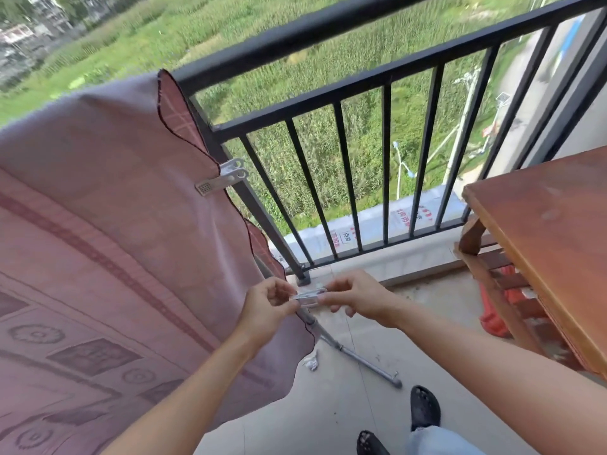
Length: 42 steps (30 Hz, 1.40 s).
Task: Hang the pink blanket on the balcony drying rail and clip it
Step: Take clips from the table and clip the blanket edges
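Note:
The pink blanket (108, 224) with a patterned border hangs over the black balcony rail (295, 37) and fills the left of the view. One white clip (221, 178) pins its right edge, up near a black post. Lower down, at the blanket's scalloped edge, my left hand (267, 305) and my right hand (356, 298) both pinch a second white clip (308, 296) between their fingertips. The clip lies level between the two hands, right at the blanket's edge; whether it bites the cloth is hidden.
A brown wooden table (551, 244) stands at the right, with something red (492, 318) under it. A grey metal pole (354, 356) lies on the tiled floor below my hands, beside a small white scrap (311, 362). My feet in black shoes (423, 410) are at the bottom.

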Motion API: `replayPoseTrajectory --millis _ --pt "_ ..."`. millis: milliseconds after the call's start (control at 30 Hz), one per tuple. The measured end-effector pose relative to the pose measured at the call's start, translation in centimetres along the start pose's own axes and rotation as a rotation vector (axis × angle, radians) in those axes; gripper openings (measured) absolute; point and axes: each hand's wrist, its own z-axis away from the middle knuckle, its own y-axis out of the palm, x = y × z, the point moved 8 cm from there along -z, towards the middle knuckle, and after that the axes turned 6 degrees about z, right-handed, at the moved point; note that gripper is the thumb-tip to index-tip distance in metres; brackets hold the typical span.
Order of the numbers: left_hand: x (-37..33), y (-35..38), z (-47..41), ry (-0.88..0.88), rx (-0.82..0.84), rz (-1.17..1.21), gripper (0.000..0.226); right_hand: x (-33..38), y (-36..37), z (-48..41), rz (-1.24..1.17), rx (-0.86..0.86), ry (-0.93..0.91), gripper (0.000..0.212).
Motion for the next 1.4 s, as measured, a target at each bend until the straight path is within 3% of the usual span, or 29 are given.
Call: replayPoseTrajectory --millis 67,167,233,300,400,500,600,767,1000,1100,1267,1400 --pt "-2.0 0.7 -0.5 0.239 0.042 -0.379 0.016 -0.4 -1.6 0.2 0.011 -0.047 0.007 0.030" --pt "-5.0 3.5 -1.0 0.768 0.114 -1.319 0.018 -1.7 -4.7 0.4 0.044 -0.128 0.046 0.034" --pt "-6.4 4.2 -2.3 0.757 0.158 -1.763 0.017 -2.8 -6.1 0.6 0.073 -0.143 0.086 0.037" --pt "-7.6 4.0 -3.6 0.572 0.238 -1.980 0.023 -3.8 -6.8 0.9 0.088 -0.123 0.116 0.041" --pt "-8.2 4.0 -3.9 0.436 0.384 -1.986 0.027 -4.6 -6.7 1.6 0.107 -0.099 0.135 0.038" --pt "-8.0 5.6 -2.9 0.573 0.488 -1.983 0.020 -4.6 -7.1 2.4 0.098 -0.084 0.131 0.034" --pt "-8.5 5.8 -3.4 0.643 0.309 -1.935 0.015 -4.9 -7.3 2.9 0.092 -0.072 0.133 0.034" --pt "-7.3 3.9 -4.8 0.152 0.234 -1.928 0.020 -5.9 -7.0 4.1 0.104 -0.041 0.153 0.034" --pt "-4.3 4.6 -3.2 -0.096 0.450 -1.768 0.023 -8.7 -6.4 7.6 0.082 -0.061 0.200 0.035" --pt "-2.7 6.2 -1.8 -0.002 0.503 -1.791 0.013 -10.0 -6.5 9.1 0.052 -0.118 0.200 0.031" --pt "0.6 8.1 0.1 0.181 0.607 -1.798 0.012 -13.2 -5.9 10.8 -0.014 -0.226 0.230 0.023" --pt "2.3 8.8 1.1 0.286 0.598 -1.844 0.013 -15.4 -3.4 11.1 -0.008 -0.300 0.206 0.016"
